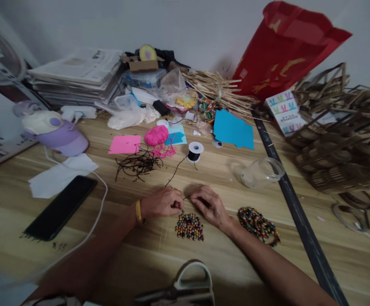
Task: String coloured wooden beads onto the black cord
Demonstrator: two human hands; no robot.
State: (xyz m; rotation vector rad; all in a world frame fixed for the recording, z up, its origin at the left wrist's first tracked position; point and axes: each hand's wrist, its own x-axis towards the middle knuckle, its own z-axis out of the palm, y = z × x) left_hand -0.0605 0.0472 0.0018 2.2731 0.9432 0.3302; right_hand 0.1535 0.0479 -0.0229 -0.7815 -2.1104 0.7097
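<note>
Pinching a dark cord (176, 170) between them, the left hand (162, 202) and right hand (208, 205) each keep a narrow grip just above the bead pile (189, 226). From there the cord runs up the surface (159, 259) to the spool (195, 151).

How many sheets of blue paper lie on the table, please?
2. A large blue sheet lies beside the red bag; a small blue sheet lies by the pink yarn ball. The clutter may hide more.

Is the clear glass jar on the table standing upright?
No, the glass jar lies on its side on the table, mouth facing right.
</note>
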